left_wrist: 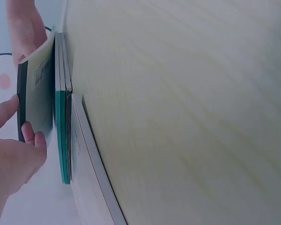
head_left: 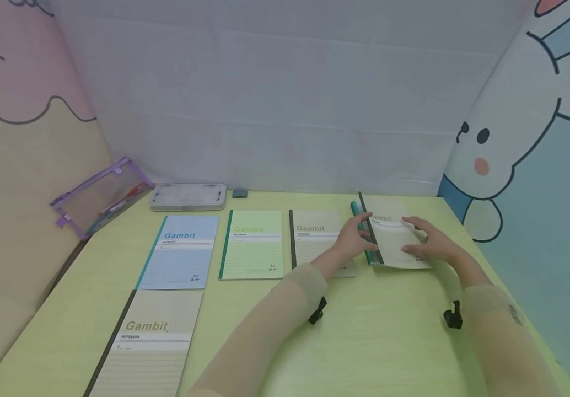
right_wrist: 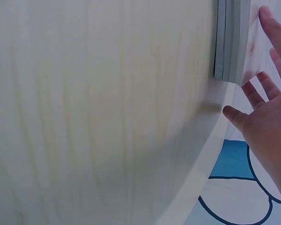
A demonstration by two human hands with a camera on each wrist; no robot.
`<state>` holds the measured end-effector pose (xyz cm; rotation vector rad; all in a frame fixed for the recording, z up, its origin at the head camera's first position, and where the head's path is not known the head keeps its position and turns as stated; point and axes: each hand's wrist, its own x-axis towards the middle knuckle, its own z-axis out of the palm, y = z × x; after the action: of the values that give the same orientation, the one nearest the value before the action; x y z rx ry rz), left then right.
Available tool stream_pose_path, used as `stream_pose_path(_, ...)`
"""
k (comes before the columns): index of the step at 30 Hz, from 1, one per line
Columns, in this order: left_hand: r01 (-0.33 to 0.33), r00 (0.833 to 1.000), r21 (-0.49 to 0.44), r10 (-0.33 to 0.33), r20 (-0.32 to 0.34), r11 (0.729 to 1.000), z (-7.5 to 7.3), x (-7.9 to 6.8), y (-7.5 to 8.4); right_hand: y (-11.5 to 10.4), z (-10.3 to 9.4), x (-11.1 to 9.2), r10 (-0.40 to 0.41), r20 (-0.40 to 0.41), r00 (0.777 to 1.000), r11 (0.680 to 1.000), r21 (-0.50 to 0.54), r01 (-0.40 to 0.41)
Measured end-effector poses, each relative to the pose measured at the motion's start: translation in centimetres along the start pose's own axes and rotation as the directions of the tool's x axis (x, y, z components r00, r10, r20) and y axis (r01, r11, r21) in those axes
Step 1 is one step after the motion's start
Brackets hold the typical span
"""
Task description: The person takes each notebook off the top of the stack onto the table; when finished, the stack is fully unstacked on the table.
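At left of the frame, a tilted, translucent pouch with purple edging [head_left: 101,194] and slim pens [head_left: 116,207] inside; just rightward, a pale grey, round-cornered rectangular case [head_left: 188,197] and a small blue-grey block [head_left: 239,193]. Across the upper middle, a creased whitish sheet [head_left: 285,99]; at upper right, a white cartoon rabbit [head_left: 505,121] on a blue-toned printed wall [head_left: 548,220].

At least seven notebooks [head_left: 178,262], one pouch [head_left: 103,196], one flat case [head_left: 188,197], one small block [head_left: 239,193]

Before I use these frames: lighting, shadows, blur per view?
Head: dim, even light; title on blue notebook legible, smallest print too soft; faint shadow beside the right sleeve. Left wrist: cool cast, barcode on raised notebook too soft to read. Right wrist: broad shadow across the table, no strong glare.
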<state>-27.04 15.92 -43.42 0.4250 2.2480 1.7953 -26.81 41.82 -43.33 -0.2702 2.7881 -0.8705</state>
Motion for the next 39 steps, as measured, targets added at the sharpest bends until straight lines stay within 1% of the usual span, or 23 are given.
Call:
stream_pose_path(3,0.017,1.0,0.0,-0.017,0.027,1.0,-0.1,0.0,0.2,-0.1,-0.1,-0.3,-0.013,-0.009,1.0,1.0,0.028,0.013)
stream_pose_path(5,0.022,0.999,0.002,-0.022,0.032,1.0,-0.2,0.0,0.1,-0.2,-0.2,-0.4,-0.023,-0.012,1.0,0.999,0.048,0.023)
stream_pose_path(7,0.015,0.999,0.001,-0.015,0.029,1.0,-0.2,0.0,0.0,-0.3,-0.1,-0.5,-0.025,-0.014,1.0,0.997,0.068,0.026)
stream_pose_path(9,0.01,1.0,-0.019,-0.01,0.015,1.0,-0.3,0.0,-0.2,-0.3,0.0,-0.5,-0.02,-0.014,1.0,0.996,0.088,0.022)
stream_pose_path(13,-0.016,1.0,-0.026,0.016,-0.005,1.0,-0.4,-0.1,-0.5,-0.4,0.3,-0.4,0.005,-0.001,1.0,0.995,0.1,-0.005)
stream_pose_path(17,-0.063,0.998,-0.014,0.063,-0.01,0.998,-0.4,-0.4,-0.3,-0.6,0.3,-0.4,0.02,0.014,1.0,0.995,0.1,-0.021)
stream_pose_path(19,-0.081,0.997,-0.016,0.081,-0.018,0.997,-0.4,-0.5,-0.2,-0.8,0.3,-0.4,0.012,0.005,1.0,0.995,0.102,-0.012)
stream_pose_path(24,-0.088,0.995,-0.005,0.088,-0.037,0.996,-0.6,-0.6,-0.2,-1.3,-0.1,-0.7,-0.018,-0.048,0.999,0.996,0.083,0.022)
stream_pose_path(28,-0.084,0.996,0.01,0.084,-0.019,0.996,-1.5,-0.5,0.3,-2.1,-0.4,-1.0,-0.034,-0.079,0.996,0.998,0.042,0.037)
stream_pose_path(34,-0.104,0.994,0.041,0.103,0.027,0.994,-3.7,-0.6,1.7,-4.1,-1.4,-1.2,-0.107,-0.114,0.988,0.994,-0.018,0.106)
stream_pose_path(39,-0.085,0.993,-0.019,0.087,0.075,0.996,-5.9,-0.9,2.9,-6.1,-1.8,-1.2,-0.123,-0.128,0.984,0.992,-0.054,0.117)
